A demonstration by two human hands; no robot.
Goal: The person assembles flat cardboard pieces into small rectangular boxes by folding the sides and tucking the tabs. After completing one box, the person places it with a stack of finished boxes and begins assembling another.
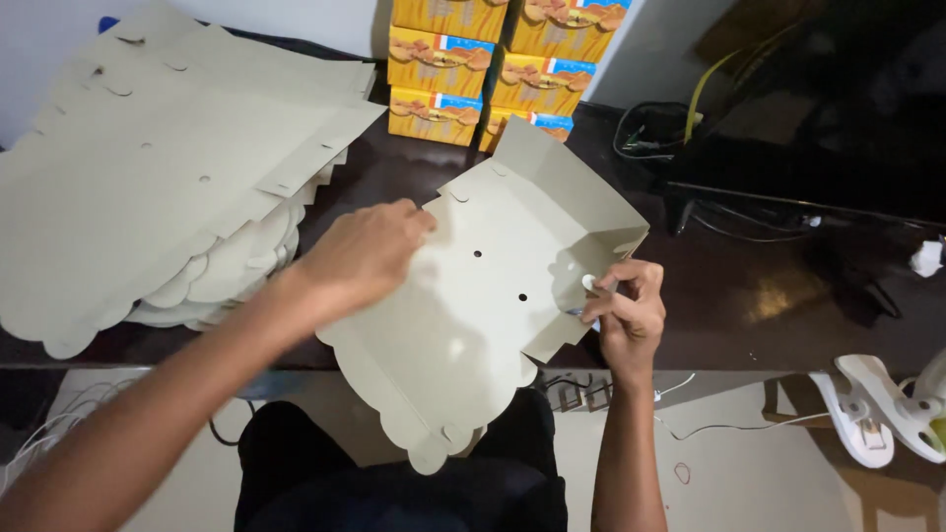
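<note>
A pale grey die-cut cardboard box blank [483, 296] lies partly folded on the dark table edge in front of me, its far flap and right side wall raised. My left hand [370, 251] presses on the blank's upper left edge, fingers curled over it. My right hand [626, 310] pinches the blank's right side wall near a round tab at the corner. The blank's scalloped lower edge hangs over my lap.
A thick stack of flat box blanks [158, 167] fills the table's left. Finished yellow and orange printed boxes [488, 64] are stacked at the back. Black cables [749, 207] lie on the dark table right. A white fan [887, 404] stands on the floor at right.
</note>
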